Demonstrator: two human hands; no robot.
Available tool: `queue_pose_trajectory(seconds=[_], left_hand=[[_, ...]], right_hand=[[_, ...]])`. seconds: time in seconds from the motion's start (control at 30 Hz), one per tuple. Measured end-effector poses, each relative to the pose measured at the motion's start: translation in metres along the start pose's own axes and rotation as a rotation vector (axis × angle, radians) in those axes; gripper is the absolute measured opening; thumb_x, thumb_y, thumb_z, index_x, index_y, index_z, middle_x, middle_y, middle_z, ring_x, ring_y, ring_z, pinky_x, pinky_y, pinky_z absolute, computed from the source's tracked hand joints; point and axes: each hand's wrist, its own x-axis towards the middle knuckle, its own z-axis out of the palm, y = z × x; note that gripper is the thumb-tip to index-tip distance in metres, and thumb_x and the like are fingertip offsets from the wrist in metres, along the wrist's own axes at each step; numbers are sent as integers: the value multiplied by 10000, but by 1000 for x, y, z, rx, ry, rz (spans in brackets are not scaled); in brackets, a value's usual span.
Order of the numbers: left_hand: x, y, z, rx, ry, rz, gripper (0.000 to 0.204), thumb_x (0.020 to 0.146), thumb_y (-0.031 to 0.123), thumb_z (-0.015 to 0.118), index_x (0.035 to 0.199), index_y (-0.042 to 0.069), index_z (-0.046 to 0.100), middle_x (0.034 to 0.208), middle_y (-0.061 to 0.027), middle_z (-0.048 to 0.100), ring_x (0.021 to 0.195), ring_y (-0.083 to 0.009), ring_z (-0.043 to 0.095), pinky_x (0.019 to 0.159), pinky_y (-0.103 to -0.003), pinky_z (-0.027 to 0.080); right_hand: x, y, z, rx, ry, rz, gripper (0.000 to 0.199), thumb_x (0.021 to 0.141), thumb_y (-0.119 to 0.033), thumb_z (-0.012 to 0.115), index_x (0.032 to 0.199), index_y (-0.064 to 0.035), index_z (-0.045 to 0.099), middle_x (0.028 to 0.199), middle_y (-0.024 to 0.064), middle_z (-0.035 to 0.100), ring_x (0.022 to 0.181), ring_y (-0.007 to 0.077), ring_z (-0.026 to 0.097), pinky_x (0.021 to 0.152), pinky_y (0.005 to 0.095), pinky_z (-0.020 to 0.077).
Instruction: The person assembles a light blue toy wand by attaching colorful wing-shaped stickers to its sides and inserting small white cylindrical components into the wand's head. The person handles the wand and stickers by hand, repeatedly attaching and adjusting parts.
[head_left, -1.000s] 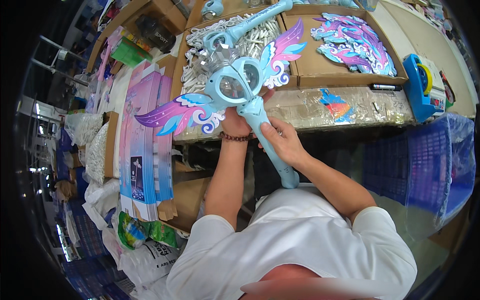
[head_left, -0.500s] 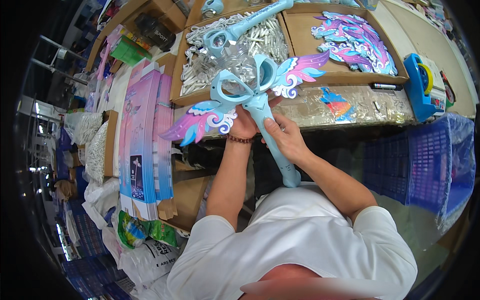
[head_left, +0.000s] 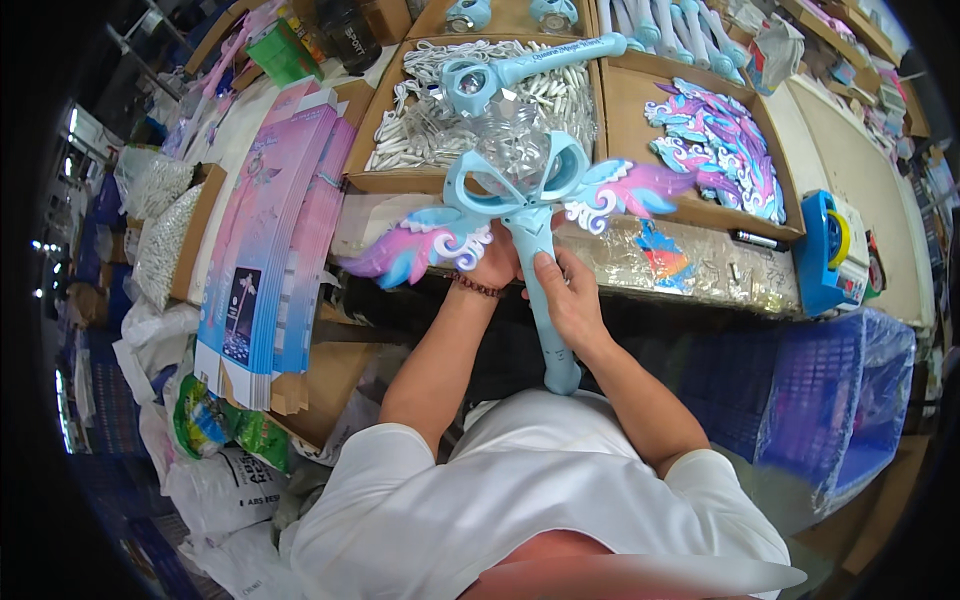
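Holding blue winged wand (head_left: 533,236) over near edge of table (head_left: 715,262), long axis near-to-far, wings far, butt near shirt (head_left: 560,450), right hand (head_left: 573,305) wrapped around handle from right, left hand (head_left: 497,262) nearer wings, fingers hidden, grip unclear.

At the near edge of the surface (head_left: 735,275), the right hand (head_left: 575,305) grips a wand (head_left: 533,235), the left hand (head_left: 495,264) partly hidden behind it; a tape dispenser (head_left: 826,262) stands toward the right edge.
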Motion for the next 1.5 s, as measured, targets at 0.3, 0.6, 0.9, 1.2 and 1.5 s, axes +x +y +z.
queue_pose_trajectory(seconds=[0.3, 0.6, 0.9, 1.2, 1.5], left_hand=[[-1, 0, 2, 128, -261, 8, 633, 918, 511, 407, 1340, 41, 451, 1301, -198, 533, 1158, -354, 543, 1011, -642, 338], [18, 11, 0, 14, -165, 76, 550, 922, 435, 443, 1285, 25, 494, 1325, -167, 512, 1212, -366, 481, 1048, -606, 322], [2, -3, 25, 145, -5, -48, 605, 952, 478, 361, 1339, 23, 451, 1284, -212, 537, 1189, -385, 510, 1023, -596, 365], [-1, -6, 4, 53, -234, -38, 650, 916, 512, 414, 1317, 3, 468, 1299, -225, 523, 1163, -396, 532, 1033, -559, 376], [14, 11, 3, -27, -235, -33, 584, 917, 491, 439, 1291, 47, 500, 1284, -175, 549, 1171, -370, 527, 1030, -582, 361]], right_hand=[[1, 8, 3, -6, 37, -16, 435, 959, -404, 518, 1108, -1, 580, 878, 61, 642, 706, 114, 585, 624, 258, 463], [-3, 13, 5, 6, -43, -90, 460, 946, -425, 540, 1136, -7, 561, 924, 58, 640, 750, 117, 586, 656, 267, 471], [1, 4, -1, 39, 57, 4, 419, 962, -397, 513, 1090, -2, 569, 880, 60, 637, 714, 119, 585, 627, 266, 483], [0, 5, 1, 28, 48, 4, 423, 961, -401, 514, 1075, 2, 572, 857, 57, 633, 693, 113, 583, 605, 255, 463], [-1, 4, -1, 8, -34, -3, 480, 950, -438, 525, 1130, 6, 561, 910, 71, 629, 738, 119, 580, 649, 266, 468]])
